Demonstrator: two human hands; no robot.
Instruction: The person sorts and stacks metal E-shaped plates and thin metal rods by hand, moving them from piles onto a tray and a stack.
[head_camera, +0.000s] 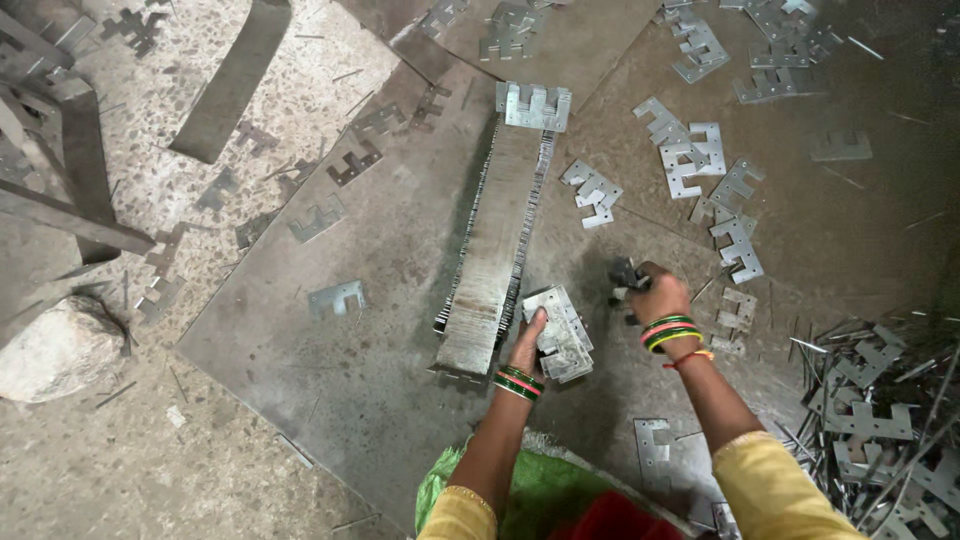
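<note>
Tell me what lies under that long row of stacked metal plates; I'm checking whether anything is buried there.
The long row of plates rests directly on a large flat metal sheet. The left hand holds a small stack of plates beside it. Anything beneath the row itself is covered.

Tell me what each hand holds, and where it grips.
Left hand grips a stack of grey stamped metal plates by its near edge; right hand clutches dark metal pieces.

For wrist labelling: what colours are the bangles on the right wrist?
Green with a yellow band, plus a red-orange thread; the bangles show in the head view, behind the right hand.
</note>
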